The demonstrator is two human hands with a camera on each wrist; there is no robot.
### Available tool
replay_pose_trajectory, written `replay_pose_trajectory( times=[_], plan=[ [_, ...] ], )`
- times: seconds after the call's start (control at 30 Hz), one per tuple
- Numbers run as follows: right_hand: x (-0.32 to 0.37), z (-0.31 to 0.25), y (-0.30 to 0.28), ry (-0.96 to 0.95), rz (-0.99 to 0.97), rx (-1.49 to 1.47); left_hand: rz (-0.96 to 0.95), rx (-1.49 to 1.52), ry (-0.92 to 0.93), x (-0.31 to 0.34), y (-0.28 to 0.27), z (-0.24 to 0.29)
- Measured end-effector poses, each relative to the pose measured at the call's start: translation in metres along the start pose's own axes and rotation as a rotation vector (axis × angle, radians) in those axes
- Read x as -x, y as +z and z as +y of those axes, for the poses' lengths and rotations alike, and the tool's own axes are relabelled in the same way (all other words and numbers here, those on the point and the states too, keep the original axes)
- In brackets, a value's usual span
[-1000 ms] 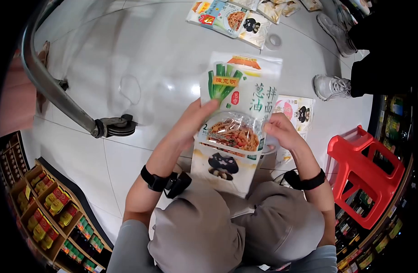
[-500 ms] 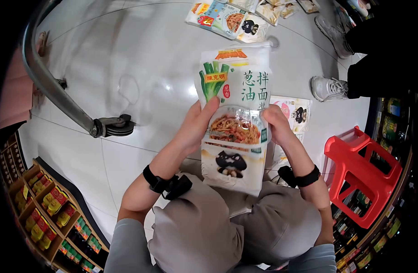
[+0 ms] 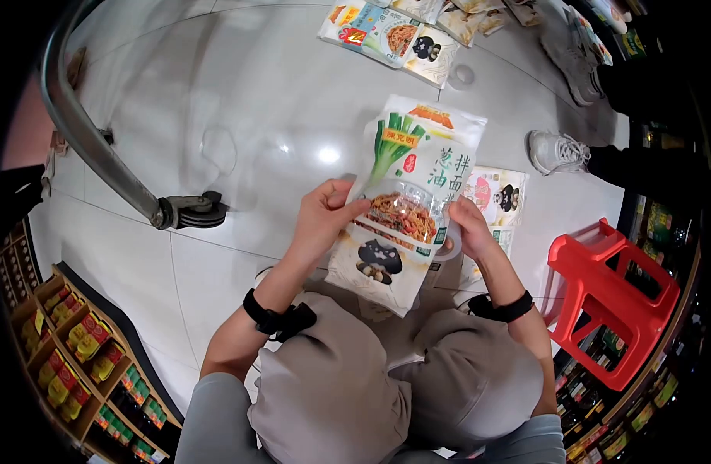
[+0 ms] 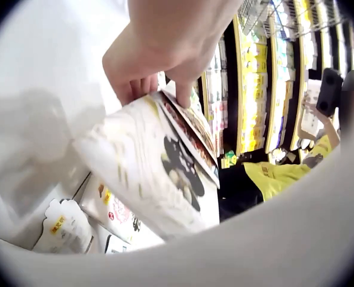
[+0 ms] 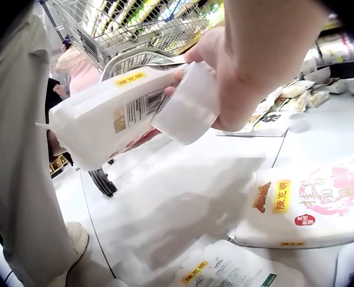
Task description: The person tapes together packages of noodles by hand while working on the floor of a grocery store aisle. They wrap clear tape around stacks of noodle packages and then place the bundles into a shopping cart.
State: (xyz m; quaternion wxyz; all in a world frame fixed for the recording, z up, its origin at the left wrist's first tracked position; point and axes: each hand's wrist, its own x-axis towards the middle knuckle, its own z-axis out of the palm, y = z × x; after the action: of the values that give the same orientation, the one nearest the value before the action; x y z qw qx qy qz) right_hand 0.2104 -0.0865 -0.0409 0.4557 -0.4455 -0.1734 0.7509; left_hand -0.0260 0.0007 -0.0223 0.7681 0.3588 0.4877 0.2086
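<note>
Pinching the left edges of the white pack (image 3: 382,267) and of the scallion pouch (image 3: 417,176) laid over its upper part, using the left hand (image 3: 320,219), with thumb in front and other fingers behind. Gripping the right edge of the white pack with the right hand (image 3: 473,228), thumb again in front, and carrying a tape roll (image 5: 187,104) in the same grasp, just beside the white pack. Cannot tell from these views any finger passing through the tape roll.

Probably lining up the scallion pouch on the white pack for taping together; cannot make out for sure any strip already across. Calls next, by this reading, for pressing both layers together at the left edge, then freeing the tape's end and drawing it over the front.

Note the far packs (image 3: 402,42) well beyond the white pack, with a second roll (image 3: 461,76) near them on the floor, and a pink-marked pack (image 3: 499,193) to the right of the white pack, partly behind the right hand. Find the red stool (image 3: 591,280) farther right, and the trolley caster (image 3: 193,211) well to the left, apart from the white pack. Likely hampered most by holding white pack and tape roll in one grasp
</note>
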Motion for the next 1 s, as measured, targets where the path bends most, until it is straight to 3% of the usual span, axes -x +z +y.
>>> replay_pose_trajectory(
  times=[0.17,0.3,0.4,0.53,0.6,0.8,0.9,1.0],
  plan=[
    [-0.017,-0.004,0.011,-0.022,0.116,-0.012,0.104,0.063,0.161,-0.003,0.005,0.012],
    [-0.021,-0.025,0.013,-0.007,0.031,0.002,0.162,0.040,0.247,-0.008,0.003,0.015],
    [-0.023,-0.043,0.032,-0.017,0.005,0.020,0.084,0.149,0.157,-0.009,-0.008,0.027],
    [-0.038,-0.047,0.044,-0.117,0.036,0.023,0.050,0.288,0.170,-0.019,-0.015,0.028],
    [-0.041,-0.045,0.052,-0.151,0.247,0.165,0.107,0.282,0.118,-0.020,-0.016,0.028],
    [-0.040,-0.047,0.055,-0.030,0.051,0.117,-0.101,0.266,0.003,-0.016,-0.041,0.021],
    [-0.039,-0.038,0.071,-0.073,0.051,0.260,-0.072,0.411,0.086,-0.008,-0.032,0.016],
    [-0.048,-0.032,0.077,-0.133,0.045,0.376,-0.025,0.359,0.149,0.002,-0.031,0.009]
  ],
)
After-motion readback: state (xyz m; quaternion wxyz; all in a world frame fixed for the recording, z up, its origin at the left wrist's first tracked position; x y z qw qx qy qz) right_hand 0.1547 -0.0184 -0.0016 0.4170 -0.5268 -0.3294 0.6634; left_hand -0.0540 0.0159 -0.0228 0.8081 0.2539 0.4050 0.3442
